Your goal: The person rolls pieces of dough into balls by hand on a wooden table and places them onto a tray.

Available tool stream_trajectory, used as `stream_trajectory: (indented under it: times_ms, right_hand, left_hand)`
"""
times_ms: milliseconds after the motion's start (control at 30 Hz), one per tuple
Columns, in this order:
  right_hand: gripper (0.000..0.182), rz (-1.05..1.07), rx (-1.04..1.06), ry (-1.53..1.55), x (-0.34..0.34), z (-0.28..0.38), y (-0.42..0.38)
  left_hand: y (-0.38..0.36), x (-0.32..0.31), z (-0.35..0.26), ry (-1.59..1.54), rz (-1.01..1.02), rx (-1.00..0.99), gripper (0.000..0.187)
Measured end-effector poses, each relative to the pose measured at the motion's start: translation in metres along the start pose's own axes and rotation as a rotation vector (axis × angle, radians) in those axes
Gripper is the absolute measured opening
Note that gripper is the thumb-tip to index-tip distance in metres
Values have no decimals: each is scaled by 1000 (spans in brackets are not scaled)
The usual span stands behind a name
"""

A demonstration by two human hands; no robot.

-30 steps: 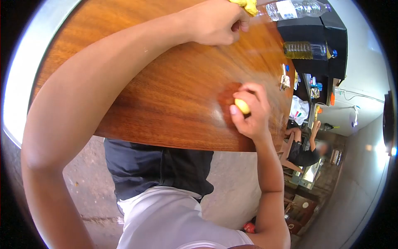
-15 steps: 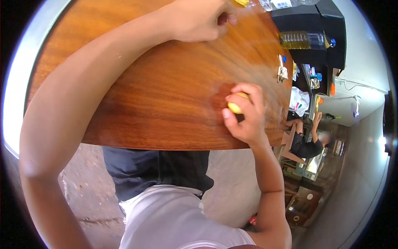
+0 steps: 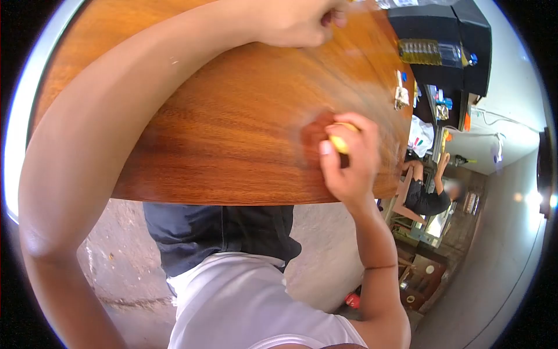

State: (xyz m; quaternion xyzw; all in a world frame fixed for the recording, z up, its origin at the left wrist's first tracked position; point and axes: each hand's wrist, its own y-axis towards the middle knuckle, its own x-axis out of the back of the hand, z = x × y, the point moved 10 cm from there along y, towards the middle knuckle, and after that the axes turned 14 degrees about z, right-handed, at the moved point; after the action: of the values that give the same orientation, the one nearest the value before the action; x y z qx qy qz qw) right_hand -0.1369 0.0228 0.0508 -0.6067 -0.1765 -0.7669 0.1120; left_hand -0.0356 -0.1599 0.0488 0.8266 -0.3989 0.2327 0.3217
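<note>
On the polished brown wooden table (image 3: 221, 134), my right hand (image 3: 353, 157) is closed around a small yellow pad (image 3: 344, 138), which looks like a sponge and is partly hidden by the fingers. It presses near the table's near right edge. A darker reddish patch (image 3: 314, 136) with a hazy rim lies just left of the pad. Pale, hazy smears (image 3: 349, 81) spread over the wood beyond it. My left hand (image 3: 305, 23) rests on the far part of the table, its fingers curled into a loose fist and nothing seen in them.
Along the right edge are a black box (image 3: 439, 29), a bottle of yellowish liquid (image 3: 430, 52), a blue cap (image 3: 404, 76), a crumpled scrap (image 3: 401, 98) and a white plastic bag (image 3: 421, 136). Farther right, a person in dark clothes (image 3: 427, 198) sits. Clear plastic lies at the top.
The view has shifted slightly. My right hand has moved a little to the right with the yellow pad. My left hand appears higher and farther right, still curled.
</note>
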Motion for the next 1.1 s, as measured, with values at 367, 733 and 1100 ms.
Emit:
stream_trajectory:
  times_ms: [367,733,1100]
  right_hand:
    - [17,-8,92,71,-5,23,32]
    - [17,-110,-26,53,5,-34,43]
    - [19,-66,-151,-10,15,-86,1]
  left_hand:
    - [-1,1,-3,-18,21,57,23]
    - [-1,2,0,-25,32,104,26]
    - [-2,-3,0,-33,37,73,21]
